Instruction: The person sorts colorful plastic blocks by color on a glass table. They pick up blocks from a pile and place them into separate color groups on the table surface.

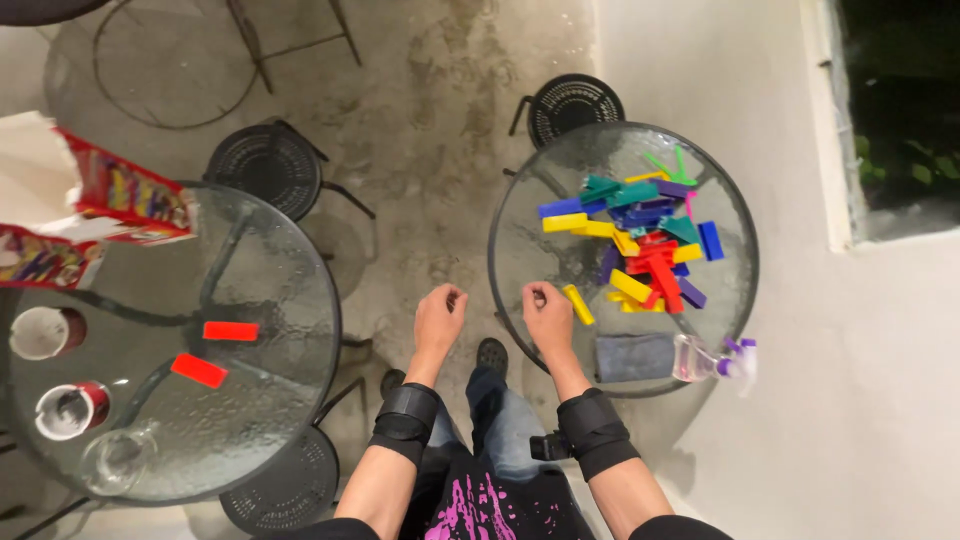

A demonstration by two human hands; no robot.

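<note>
The person's left hand (440, 312) hung in the middle of the frame over the bare concrete floor (430, 120), its fingers curled into a loose fist with nothing visible inside. The right hand (546, 310) was curled the same way at the near edge of the right-hand glass table (520, 215), just beside a yellow block (577, 304) but not touching it; whether it held anything small could not be told. Both wrists wore black bands.

On that table a heap of coloured blocks (645, 235) lay jumbled right of centre: blue, yellow, teal, purple and red pieces crossing one another. A grey cloth (634, 357) lay near the table's lower rim, with a clear spray bottle (705, 360) just to its right.

At the left of the frame stood a second glass table (290, 400), carrying two red blocks (215, 350) near its middle, two cups (55, 370) at its left edge, and a torn box (125, 195) at the upper left.
</note>
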